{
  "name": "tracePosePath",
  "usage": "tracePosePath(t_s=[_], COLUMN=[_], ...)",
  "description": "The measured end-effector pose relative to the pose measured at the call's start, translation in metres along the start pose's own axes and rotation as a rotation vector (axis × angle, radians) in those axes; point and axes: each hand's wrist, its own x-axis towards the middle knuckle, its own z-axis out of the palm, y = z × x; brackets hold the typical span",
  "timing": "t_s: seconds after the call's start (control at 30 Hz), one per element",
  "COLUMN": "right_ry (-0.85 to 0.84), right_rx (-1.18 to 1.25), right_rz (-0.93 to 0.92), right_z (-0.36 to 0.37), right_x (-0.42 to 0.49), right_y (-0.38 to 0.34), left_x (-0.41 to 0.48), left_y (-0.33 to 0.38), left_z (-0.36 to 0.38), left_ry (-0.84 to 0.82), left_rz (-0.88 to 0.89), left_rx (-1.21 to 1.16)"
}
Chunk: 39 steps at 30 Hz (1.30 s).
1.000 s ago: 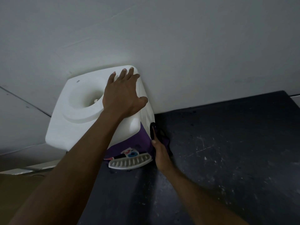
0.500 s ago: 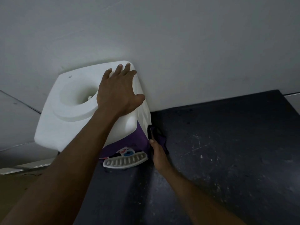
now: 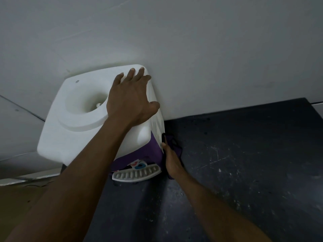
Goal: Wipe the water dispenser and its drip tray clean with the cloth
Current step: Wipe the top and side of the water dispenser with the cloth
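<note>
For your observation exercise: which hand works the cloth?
The right hand, pressing the purple cloth against the dispenser side; the left hand lies bare on its white top.
</note>
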Motion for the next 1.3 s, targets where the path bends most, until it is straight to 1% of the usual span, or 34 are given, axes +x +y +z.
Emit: tracePosePath(t_s=[0.2, 0.43, 0.67, 0.9, 1.1, 1.17, 1.23, 1.3], right_ry=[0.001, -0.012, -0.044, -0.071, -0.090, -0.087, -0.084, -0.087], right_rx=[-0.024, 0.099, 0.093, 0.024, 0.090, 0.107, 0.079, -0.008], right_rz=[-0.153, -0.100, -0.279, -0.219, -0.339, -0.328, -0.317, -0.290], right_z=[0.006, 0.012, 0.017, 0.014, 0.022, 0.023, 0.022, 0.019], right_x=[-0.030, -0.012, -0.047, -0.028, -0.052, -0.054, -0.048, -0.037], right_y=[0.014, -0.024, -0.008, -0.045, -0.023, -0.026, -0.037, -0.056], left_x=[-0.001, -0.001, -0.001, -0.001, -0.001, -0.001, -0.002, -0.001], left_y=[-0.001, 0.000, 0.002, 0.001, 0.001, 0.002, 0.001, 0.002], left_z=[0.000, -0.001, -0.002, -0.002, -0.001, -0.002, -0.002, -0.001], left_ry=[0.004, -0.004, 0.007, -0.015, -0.012, -0.008, -0.010, -0.012], left_rz=[-0.002, -0.003, -0.004, -0.004, -0.009, -0.009, -0.013, -0.010], left_rx=[-0.002, -0.003, -0.007, -0.005, -0.011, -0.013, -0.014, -0.010])
